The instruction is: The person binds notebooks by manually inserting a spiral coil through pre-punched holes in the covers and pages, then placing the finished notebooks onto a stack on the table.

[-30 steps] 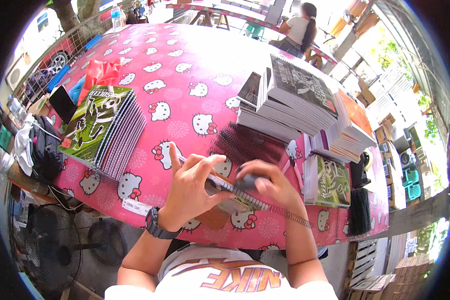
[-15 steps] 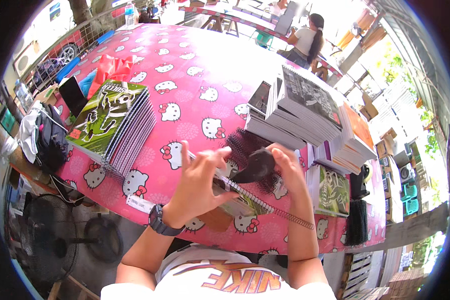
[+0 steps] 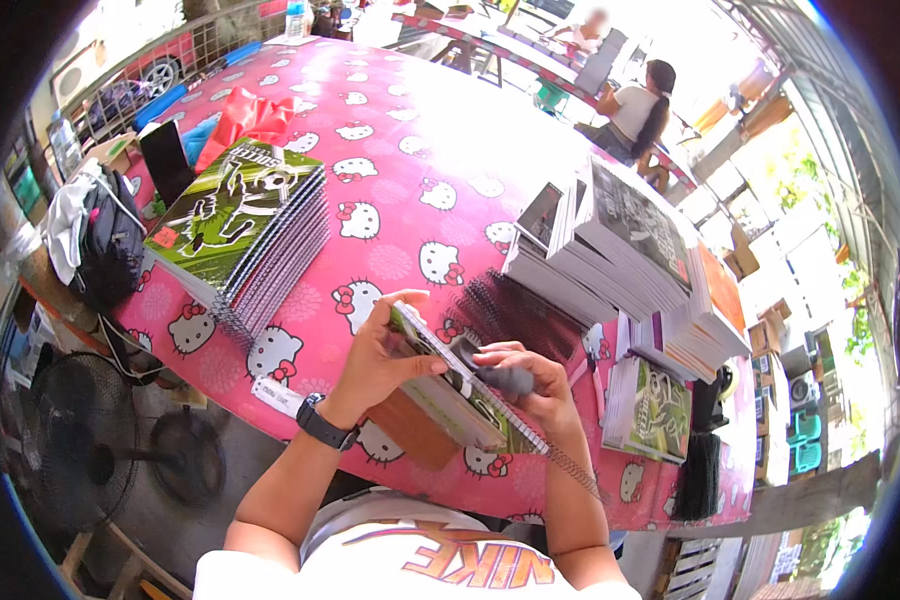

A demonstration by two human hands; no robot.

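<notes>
My left hand (image 3: 375, 365) grips a green-covered notebook (image 3: 505, 425) by its upper left part, holding it tilted above the table. Along the notebook's punched edge runs a thin dark spiral coil (image 3: 578, 474), its loose end sticking out past the lower right corner. Fingers of my right hand (image 3: 542, 390) are wrapped round a dark grey, rounded object (image 3: 505, 378) at that edge; its kind is unclear. Beneath the notebook lies a brown block (image 3: 415, 435). A heap of loose black spiral coils (image 3: 525, 315) rests just beyond my right hand.
A stack of spiral-bound green notebooks (image 3: 240, 215) stands at left. Tall stacks of unbound books (image 3: 620, 230) and a shorter green stack (image 3: 650, 410) fill the right, near a black coil bundle (image 3: 698, 480). A fan (image 3: 80, 430) stands off the table's left. Two people sit farther back.
My right hand has brought the dark object down against the notebook's edge. My left hand's fingers have closed on the notebook, which now shows more of its cover. The whole view has shifted slightly.
</notes>
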